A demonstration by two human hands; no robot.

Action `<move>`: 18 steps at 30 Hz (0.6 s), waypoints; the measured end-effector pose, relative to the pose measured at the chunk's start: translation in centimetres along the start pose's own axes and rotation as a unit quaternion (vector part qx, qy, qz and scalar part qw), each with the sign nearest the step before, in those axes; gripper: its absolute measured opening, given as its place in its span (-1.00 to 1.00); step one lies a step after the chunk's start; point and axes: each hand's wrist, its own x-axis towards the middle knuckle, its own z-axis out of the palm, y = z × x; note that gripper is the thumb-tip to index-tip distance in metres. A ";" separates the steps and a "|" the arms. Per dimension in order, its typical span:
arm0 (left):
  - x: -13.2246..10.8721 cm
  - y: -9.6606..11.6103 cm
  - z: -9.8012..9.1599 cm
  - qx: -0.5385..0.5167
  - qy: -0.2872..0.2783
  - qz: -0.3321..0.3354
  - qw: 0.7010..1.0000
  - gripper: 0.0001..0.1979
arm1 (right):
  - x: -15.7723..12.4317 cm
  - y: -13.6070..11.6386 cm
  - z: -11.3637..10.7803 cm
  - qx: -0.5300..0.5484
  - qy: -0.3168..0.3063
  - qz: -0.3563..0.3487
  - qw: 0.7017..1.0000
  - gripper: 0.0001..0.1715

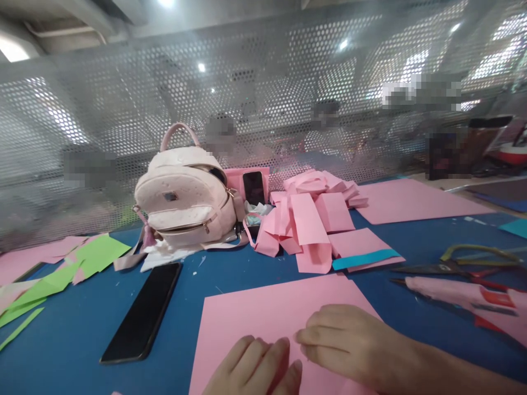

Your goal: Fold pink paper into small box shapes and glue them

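Observation:
A large sheet of pink paper (pixel 247 312) lies on the blue tabletop in front of me. My left hand (pixel 255 370) rests on it with the fingers bent and the thumb close to the index finger; what is under those fingertips is hidden. My right hand (pixel 349 340) comes in from the right and lies palm down on the same sheet. Its fingers are stretched out side by side and point at my left hand. A narrow gap separates the two hands. Beyond the sheet is a pile of folded pink paper pieces (pixel 308 219), with a blue paper strip (pixel 366 259) beside it.
A dark phone (pixel 144 312) lies to the left, before a pale pink backpack (pixel 185 192). Green paper pieces (pixel 99 255) lie farther left. On the right are scissors (pixel 448 267) and a pink glue gun (pixel 453 291). A perforated metal screen (pixel 263 93) stands behind the table.

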 end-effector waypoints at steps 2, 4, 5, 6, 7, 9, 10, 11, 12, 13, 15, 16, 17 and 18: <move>0.1 -0.2 -0.1 -0.001 -0.003 0.019 1.000 -0.85 | 0.1 0.0 -0.1 0.005 -0.005 0.001 1.000 -0.64; 0.1 -0.4 -0.1 -0.001 0.003 0.037 0.999 -0.84 | 0.1 -0.1 -0.1 0.006 -0.009 0.002 1.000 -0.63; 0.2 -0.4 -0.1 0.000 0.002 0.038 0.999 -0.83 | 0.1 -0.1 -0.1 0.005 -0.009 0.001 1.000 -0.63; 0.1 -0.4 -0.1 0.000 -0.002 0.034 0.999 -0.83 | 0.1 -0.1 -0.2 0.003 -0.008 0.000 1.000 -0.64; 0.1 -0.4 -0.1 0.000 -0.009 0.025 1.000 -0.82 | 0.0 -0.2 -0.2 0.002 -0.007 0.000 1.000 -0.64; -0.1 -0.2 -0.1 -0.004 -0.018 0.017 1.000 -0.81 | 0.0 -0.3 -0.2 -0.001 0.000 0.003 1.000 -0.64; -0.2 -0.2 -0.2 -0.006 -0.019 0.019 1.000 -0.81 | 0.0 -0.3 -0.2 -0.001 0.003 0.005 1.000 -0.63; -0.3 -0.1 -0.1 -0.007 -0.020 0.023 1.000 -0.80 | 0.0 -0.3 -0.2 0.000 0.003 0.007 1.000 -0.62; -0.3 -0.1 -0.1 -0.008 -0.023 0.025 0.999 -0.79 | 0.0 -0.3 -0.2 0.003 0.003 0.011 1.000 -0.61; -0.4 -0.1 -0.1 -0.007 -0.029 0.024 0.999 -0.78 | -0.1 -0.3 -0.1 0.007 0.003 0.012 1.000 -0.59; -0.4 -0.2 -0.1 -0.006 -0.045 0.016 0.999 -0.76 | -0.1 -0.3 0.0 0.015 0.004 0.012 1.000 -0.57; -0.4 -0.3 0.0 -0.008 -0.046 0.019 0.999 -0.75 | -0.2 -0.2 0.1 0.018 0.005 0.015 1.000 -0.57; -0.3 -0.4 0.0 -0.011 -0.041 0.027 0.999 -0.75 | -0.2 -0.2 0.2 0.020 0.006 0.017 1.000 -0.56; -0.2 -0.5 -0.1 -0.013 -0.037 0.033 0.999 -0.74 | -0.3 -0.1 0.3 0.022 0.009 0.017 1.000 -0.56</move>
